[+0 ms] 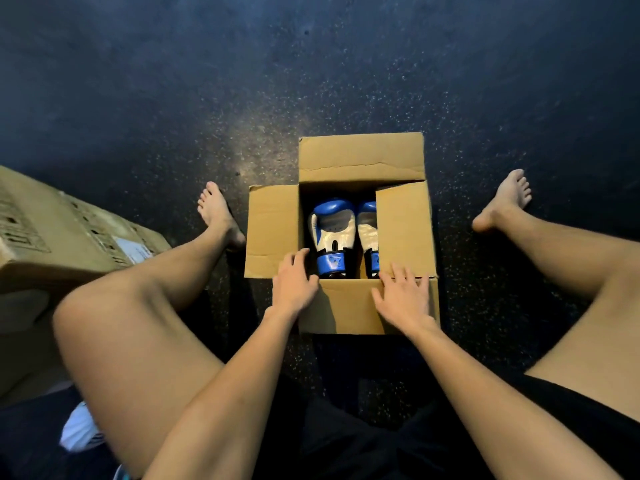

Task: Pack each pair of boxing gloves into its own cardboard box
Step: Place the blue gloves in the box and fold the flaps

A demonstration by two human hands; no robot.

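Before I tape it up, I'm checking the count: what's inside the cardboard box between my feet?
Two blue and white boxing gloves lie side by side in the cardboard box. The right flap covers part of the right-hand glove, and the box floor beneath them is hidden.

A dark floor (138, 81), flecked with pale speckles, is spread from 9 through 12 to 3 o'clock. A large carton (62, 237), printed with dark markings, is set at 9 o'clock, and a white label (133, 251) is stuck on its top face. At 7 o'clock a white striped object (81, 433) is partly hidden and cannot be identified. Black shorts (346, 452) are seen at 6 o'clock.
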